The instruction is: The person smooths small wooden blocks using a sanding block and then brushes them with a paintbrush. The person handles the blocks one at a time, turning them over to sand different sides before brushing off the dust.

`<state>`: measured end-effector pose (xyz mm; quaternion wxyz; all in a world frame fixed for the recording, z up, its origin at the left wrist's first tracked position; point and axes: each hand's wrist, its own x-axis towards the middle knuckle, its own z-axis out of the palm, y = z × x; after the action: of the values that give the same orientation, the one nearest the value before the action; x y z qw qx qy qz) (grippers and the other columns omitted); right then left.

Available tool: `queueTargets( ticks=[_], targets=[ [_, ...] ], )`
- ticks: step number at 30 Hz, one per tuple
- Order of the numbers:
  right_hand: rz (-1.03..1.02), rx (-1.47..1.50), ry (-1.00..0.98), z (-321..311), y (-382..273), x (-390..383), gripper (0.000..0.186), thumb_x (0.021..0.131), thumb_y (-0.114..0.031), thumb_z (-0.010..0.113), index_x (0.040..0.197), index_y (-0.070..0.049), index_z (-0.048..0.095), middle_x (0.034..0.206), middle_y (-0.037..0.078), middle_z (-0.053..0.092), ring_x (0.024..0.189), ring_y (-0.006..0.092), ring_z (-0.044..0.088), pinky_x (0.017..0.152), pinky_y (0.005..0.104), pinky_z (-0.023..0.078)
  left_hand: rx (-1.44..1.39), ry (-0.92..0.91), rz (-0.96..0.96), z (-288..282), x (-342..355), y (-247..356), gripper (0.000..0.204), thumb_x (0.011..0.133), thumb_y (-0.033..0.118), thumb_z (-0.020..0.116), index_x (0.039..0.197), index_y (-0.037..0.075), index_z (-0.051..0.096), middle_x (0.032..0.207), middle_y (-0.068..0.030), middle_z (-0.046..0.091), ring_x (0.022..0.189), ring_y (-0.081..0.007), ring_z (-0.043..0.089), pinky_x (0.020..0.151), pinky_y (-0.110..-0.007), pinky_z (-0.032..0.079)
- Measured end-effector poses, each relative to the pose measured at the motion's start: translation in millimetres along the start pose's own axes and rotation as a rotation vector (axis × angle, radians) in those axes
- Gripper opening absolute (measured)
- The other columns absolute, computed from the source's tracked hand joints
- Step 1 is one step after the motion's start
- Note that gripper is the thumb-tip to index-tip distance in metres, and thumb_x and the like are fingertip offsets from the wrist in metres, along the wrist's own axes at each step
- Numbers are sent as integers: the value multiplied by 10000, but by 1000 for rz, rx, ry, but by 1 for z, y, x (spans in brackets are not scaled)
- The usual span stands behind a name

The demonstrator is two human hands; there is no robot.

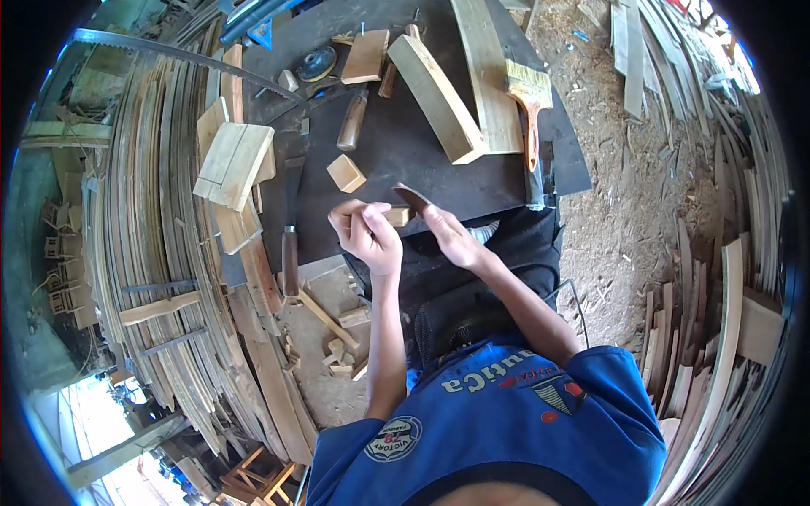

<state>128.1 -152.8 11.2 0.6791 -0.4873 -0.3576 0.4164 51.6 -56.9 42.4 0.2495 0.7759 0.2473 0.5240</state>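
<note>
Left hand (364,232) gripping small block (396,216); right hand (449,236) closing on dark blade (412,198), touching block. Shaping looking underway; other blocks (346,173) waiting on bench (405,139).

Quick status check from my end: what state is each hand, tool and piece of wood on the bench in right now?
Left hand: closed around a small pale wooden block.
Right hand: gripping a dark brown flat tool, set against the block.
Orange-handled paintbrush: lying flat, untouched.
Small square wooden block: loose on the black benchtop.
Wooden-handled chisel: lying flat, blade away from the person.
Long pale wooden beam: lying flat.
</note>
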Motion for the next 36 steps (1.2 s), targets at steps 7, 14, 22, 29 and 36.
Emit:
queueTargets(
  ticks=[7, 14, 22, 29, 36],
  targets=[
    [-168, -36, -69, 3, -4, 2, 618, 938, -436, 228, 1353, 22, 218, 1406, 186, 233, 1325, 273, 168, 1070, 347, 135, 101, 12, 105, 7, 0, -2, 327, 900, 188, 441, 652, 3, 548, 773, -102, 475, 708, -233, 484, 637, -344, 391],
    [-146, -141, -9, -4, -20, 0, 442, 956, -280, 315, 1241, 43, 410, 1207, 206, 490, 1156, 253, 438, 976, 326, 307, 84, 39, 189, 2, -2, -7, 321, 899, 174, 430, 632, 26, 530, 765, -75, 448, 708, -198, 473, 627, -328, 393],
    [237, -389, -75, -71, -62, -51, 358, 884, -184, 474, 1189, 2, 481, 1071, 161, 587, 945, 175, 556, 847, 294, 413, 44, -3, 137, -4, -8, -7, 296, 885, 153, 455, 645, 10, 555, 803, -85, 450, 750, -194, 474, 642, -310, 391],
    [724, -991, 580, -150, 22, -157, 367, 735, -335, 640, 846, 15, 631, 796, 206, 630, 799, 317, 619, 715, 378, 479, -23, 2, 122, -9, -16, -8, 296, 879, 168, 468, 646, 10, 560, 829, -84, 450, 758, -195, 478, 654, -317, 393],
    [515, -972, 447, -152, 34, -150, 410, 801, -366, 574, 700, 31, 591, 643, 212, 574, 606, 290, 578, 567, 396, 428, -42, 8, 132, -9, -14, -12, 234, 872, 117, 463, 684, 23, 565, 826, -79, 454, 726, -178, 481, 609, -288, 405]
  ],
)
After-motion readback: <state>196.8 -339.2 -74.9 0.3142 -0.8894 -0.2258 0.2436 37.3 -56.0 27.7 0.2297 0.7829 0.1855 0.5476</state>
